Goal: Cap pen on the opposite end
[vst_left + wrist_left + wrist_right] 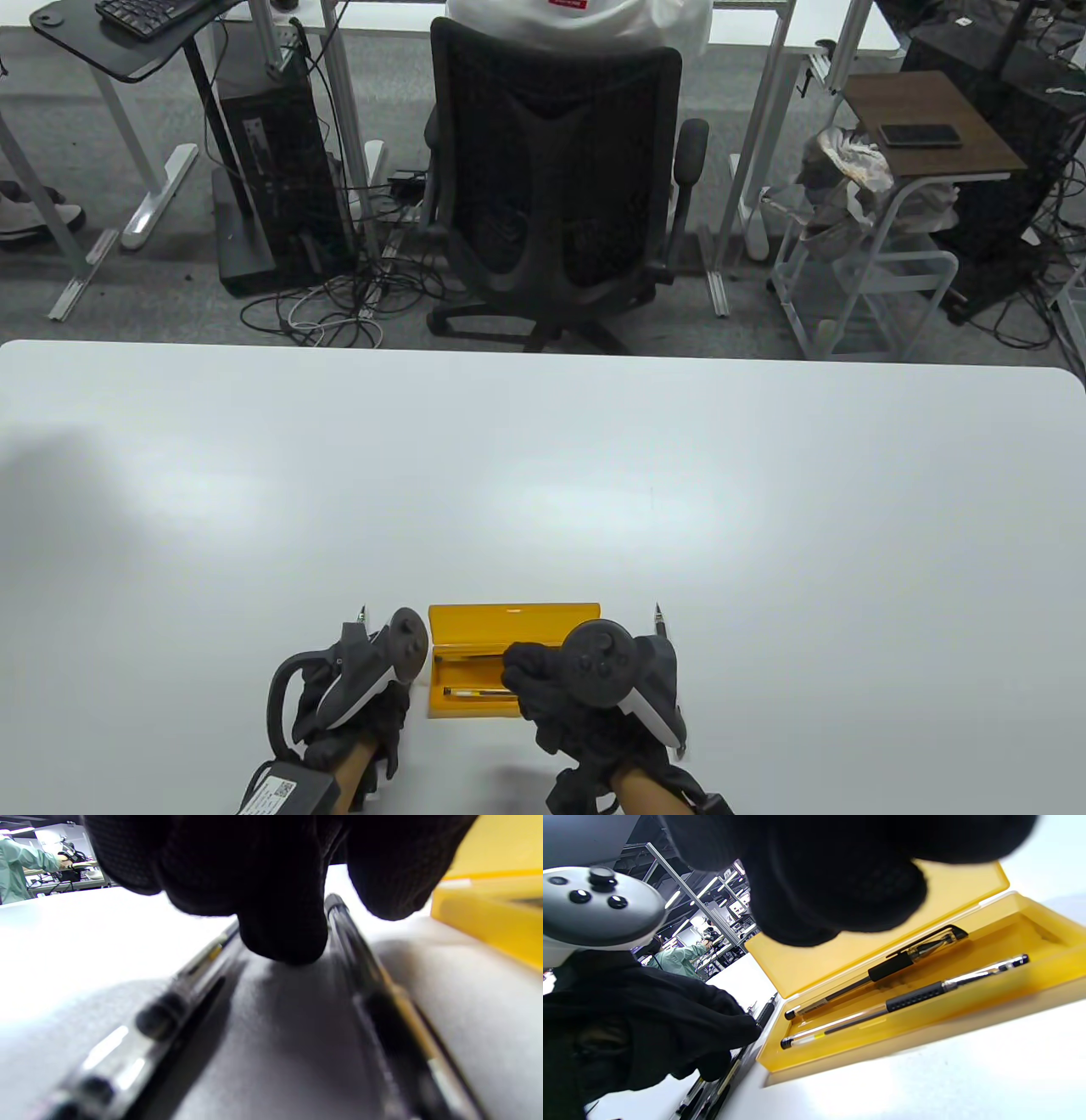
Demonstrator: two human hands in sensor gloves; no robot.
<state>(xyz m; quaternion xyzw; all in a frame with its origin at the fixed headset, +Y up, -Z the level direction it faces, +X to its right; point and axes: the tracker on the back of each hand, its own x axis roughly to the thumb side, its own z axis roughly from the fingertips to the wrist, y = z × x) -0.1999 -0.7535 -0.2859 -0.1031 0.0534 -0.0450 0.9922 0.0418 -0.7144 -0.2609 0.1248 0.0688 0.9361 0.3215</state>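
A yellow pen case (475, 613) lies open near the table's front edge, between my hands. In the right wrist view it (971, 1001) holds two pens: one with a black clip cap (882, 969) and a thinner one (912, 997). My right hand (522, 671) hovers over the case's right half and holds nothing. My left hand (365, 679) is just left of the case, fingers down. In the left wrist view two more pens (186, 971) (360, 955) lie on the table, with a fingertip (284, 938) between them; no finger wraps either pen.
One more pen (659, 620) lies on the table just right of my right hand. A pen end (362, 613) sticks out beyond my left hand. The white table (543, 475) stretches away behind the case. A black office chair (556, 178) stands beyond its far edge.
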